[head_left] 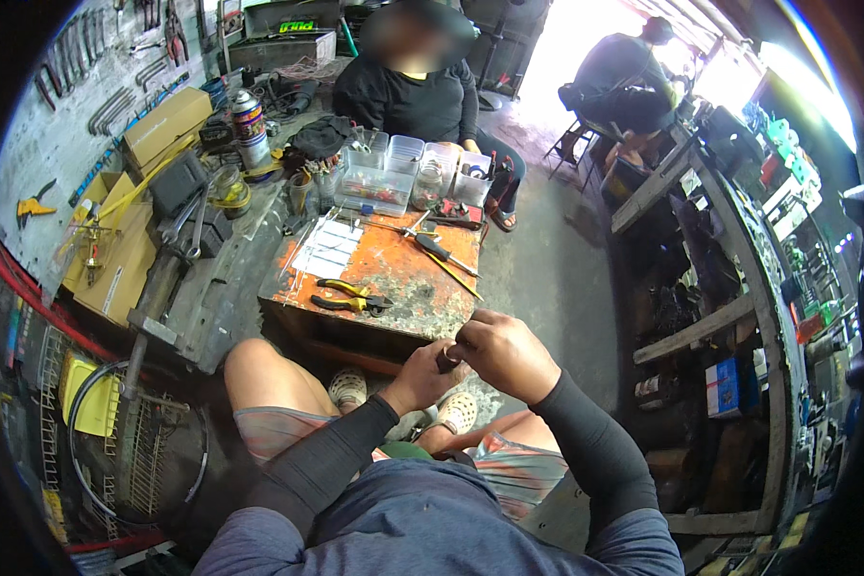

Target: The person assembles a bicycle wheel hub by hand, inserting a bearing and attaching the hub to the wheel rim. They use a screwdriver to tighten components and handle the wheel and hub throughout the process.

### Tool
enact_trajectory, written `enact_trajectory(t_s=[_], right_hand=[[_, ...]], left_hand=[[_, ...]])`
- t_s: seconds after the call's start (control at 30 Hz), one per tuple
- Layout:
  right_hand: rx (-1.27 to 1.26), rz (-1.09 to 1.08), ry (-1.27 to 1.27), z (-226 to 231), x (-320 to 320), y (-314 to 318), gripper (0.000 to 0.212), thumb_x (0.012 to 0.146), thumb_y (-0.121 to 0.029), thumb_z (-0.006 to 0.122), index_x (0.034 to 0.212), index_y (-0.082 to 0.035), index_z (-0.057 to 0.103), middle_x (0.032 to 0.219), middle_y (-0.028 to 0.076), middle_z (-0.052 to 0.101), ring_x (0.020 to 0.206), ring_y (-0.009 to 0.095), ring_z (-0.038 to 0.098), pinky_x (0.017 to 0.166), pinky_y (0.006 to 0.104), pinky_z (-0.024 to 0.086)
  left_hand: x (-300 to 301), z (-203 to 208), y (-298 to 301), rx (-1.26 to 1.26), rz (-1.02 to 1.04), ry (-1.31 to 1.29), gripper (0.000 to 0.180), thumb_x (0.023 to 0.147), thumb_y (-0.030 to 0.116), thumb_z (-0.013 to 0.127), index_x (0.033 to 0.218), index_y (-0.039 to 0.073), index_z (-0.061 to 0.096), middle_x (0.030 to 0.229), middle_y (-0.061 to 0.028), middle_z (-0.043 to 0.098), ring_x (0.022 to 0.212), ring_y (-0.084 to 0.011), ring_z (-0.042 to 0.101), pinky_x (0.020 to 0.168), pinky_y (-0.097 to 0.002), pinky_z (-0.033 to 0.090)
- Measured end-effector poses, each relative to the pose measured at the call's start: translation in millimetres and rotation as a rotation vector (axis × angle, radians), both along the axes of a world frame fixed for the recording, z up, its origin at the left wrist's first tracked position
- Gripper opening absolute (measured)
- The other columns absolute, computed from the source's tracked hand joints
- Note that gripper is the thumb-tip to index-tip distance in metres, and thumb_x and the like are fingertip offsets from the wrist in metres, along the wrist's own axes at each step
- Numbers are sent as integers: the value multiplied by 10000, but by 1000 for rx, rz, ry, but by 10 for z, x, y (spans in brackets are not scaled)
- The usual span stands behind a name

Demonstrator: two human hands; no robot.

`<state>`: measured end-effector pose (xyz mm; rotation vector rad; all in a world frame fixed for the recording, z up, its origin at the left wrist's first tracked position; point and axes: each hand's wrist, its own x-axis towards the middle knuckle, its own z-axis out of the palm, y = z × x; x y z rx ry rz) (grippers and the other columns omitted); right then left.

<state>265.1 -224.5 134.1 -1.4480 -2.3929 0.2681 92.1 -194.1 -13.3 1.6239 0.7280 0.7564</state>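
Note:
Close together over my lap, just off the near edge of the orange worktable (pixel 408 317), are my two hands. My left hand (pixel 420 378) is closed around a small dark brown piece (pixel 446 361), whose kind I cannot make out. Bent over its top end are the fingers of my right hand (pixel 509 353), pinched together; what is between them is hidden. On the table nearest to my hands lie yellow-and-black pliers (pixel 353 297). Farther back are a screwdriver (pixel 446 255) with a dark handle, a thin yellow stick (pixel 456 277) and a white sheet (pixel 327 248) bearing small thin parts.
Clear plastic boxes (pixel 374 190) of small parts line the table's far side, where a person (pixel 403 101) in black sits. A cluttered bench (pixel 223 278) with a spray can (pixel 250 130) is at left. Wooden shelving (pixel 696 326) stands at right; another person (pixel 619 82) sits beyond.

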Motion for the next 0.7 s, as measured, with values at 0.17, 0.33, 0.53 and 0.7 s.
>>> enact_trajectory(t_s=[0.17, 0.33, 0.53, 0.7], right_hand=[[-36, -45, -211, 188, -163, 15, 249, 972, -270, 768, 894, -35, 745, 904, 158, 710, 903, 366, 734, 818, 474, 611], [-55, 67, 41, 158, -73, 61, 197, 987, -245, 728, 938, -58, 763, 913, 139, 721, 924, 346, 748, 826, 457, 616], [-26, 22, -238, -61, 31, 220, 161, 928, -199, 733, 946, -41, 757, 870, 152, 764, 890, 339, 771, 823, 445, 628], [71, 2, -208, -116, 26, 208, 198, 933, -213, 732, 921, -15, 747, 854, 168, 762, 885, 343, 772, 817, 442, 623]], left_hand=[[14, -147, -3, -105, -18, -97, 228, 984, 166, 796, 1133, 29, 691, 945, -57, 727, 858, -133, 661, 812, -345, 562], [-9, -236, 48, -4, -74, -110, 307, 981, 180, 810, 1215, 34, 674, 983, -49, 711, 886, -138, 643, 834, -331, 553], [-309, 299, 512, -378, -328, -231, 451, 968, 8, 812, 1390, -1, 651, 1189, -57, 753, 1113, -139, 703, 988, -332, 583], [-311, 348, 654, -201, -355, -15, 345, 980, -15, 798, 1311, -23, 699, 1147, -69, 799, 1035, -136, 741, 926, -333, 612]])
